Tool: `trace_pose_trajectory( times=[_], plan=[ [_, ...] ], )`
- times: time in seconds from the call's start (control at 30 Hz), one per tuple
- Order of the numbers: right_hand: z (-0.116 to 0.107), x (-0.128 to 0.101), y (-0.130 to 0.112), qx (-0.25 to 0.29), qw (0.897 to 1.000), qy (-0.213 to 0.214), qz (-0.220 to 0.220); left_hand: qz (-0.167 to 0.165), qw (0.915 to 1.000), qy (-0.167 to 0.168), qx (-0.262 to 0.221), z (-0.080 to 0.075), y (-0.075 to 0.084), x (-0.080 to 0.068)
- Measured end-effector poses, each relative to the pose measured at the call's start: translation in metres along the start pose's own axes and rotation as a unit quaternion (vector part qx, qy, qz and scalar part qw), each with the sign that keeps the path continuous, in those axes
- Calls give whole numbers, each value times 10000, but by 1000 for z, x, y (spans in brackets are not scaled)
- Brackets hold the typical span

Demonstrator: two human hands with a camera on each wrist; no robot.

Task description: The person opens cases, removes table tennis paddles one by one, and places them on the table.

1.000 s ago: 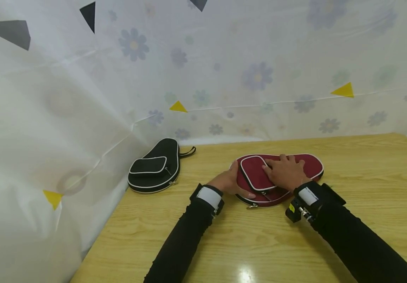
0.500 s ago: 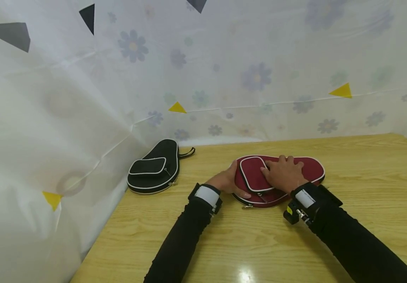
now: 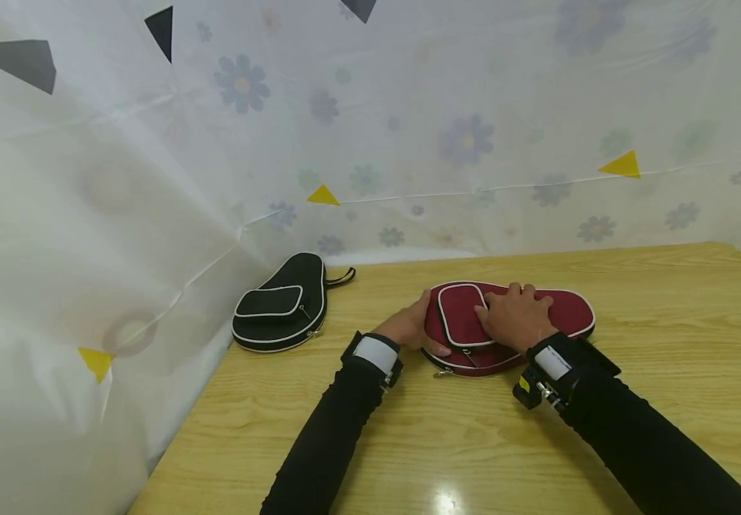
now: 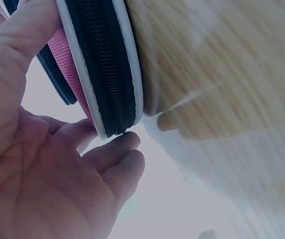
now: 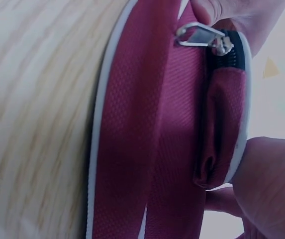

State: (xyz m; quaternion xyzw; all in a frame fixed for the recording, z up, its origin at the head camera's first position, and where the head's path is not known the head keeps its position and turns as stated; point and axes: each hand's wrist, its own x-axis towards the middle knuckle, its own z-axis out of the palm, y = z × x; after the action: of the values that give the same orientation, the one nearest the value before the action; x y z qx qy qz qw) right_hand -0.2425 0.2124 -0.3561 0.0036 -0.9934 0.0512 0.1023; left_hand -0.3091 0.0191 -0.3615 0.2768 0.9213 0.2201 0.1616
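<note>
Red case (image 3: pixel 525 322): paddle-shaped zip cover with white piping, lying flat on the table (image 3: pixel 538 443), round end toward the person's left.
Left hand (image 3: pixel 412 329): cups the round end; thumb on top, fingers (image 4: pixel 117 149) curled under the zippered edge, apparently to steady it.
Right hand (image 3: pixel 515 315): rests palm-down on the case, fingers straight and spread, one at the front pocket (image 3: pixel 460 318); it seems to press the cover flat.
Zipper pull (image 5: pixel 197 34): metal tab at the pocket's edge, beside a fingertip.
Black case (image 3: pixel 283 304): same pattern, well apart, near the floral curtain (image 3: pixel 409 129).
</note>
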Motion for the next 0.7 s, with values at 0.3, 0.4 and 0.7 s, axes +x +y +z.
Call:
trace_pose_trajectory(
  times=[0.3, 0.4, 0.7],
  plan=[
    [0, -4, -6, -48, 9996, 249, 94, -36, 9998, 7, 186, -4, -1, -2],
    [-1, -6, -9, -52, 9995, 283, 127, -18, 9998, 21, 183, -5, -2, -3],
    [1, -8, -13, 4, 9990, 228, 394, -145, 9995, 86, 264, -7, -4, -2]
  ],
)
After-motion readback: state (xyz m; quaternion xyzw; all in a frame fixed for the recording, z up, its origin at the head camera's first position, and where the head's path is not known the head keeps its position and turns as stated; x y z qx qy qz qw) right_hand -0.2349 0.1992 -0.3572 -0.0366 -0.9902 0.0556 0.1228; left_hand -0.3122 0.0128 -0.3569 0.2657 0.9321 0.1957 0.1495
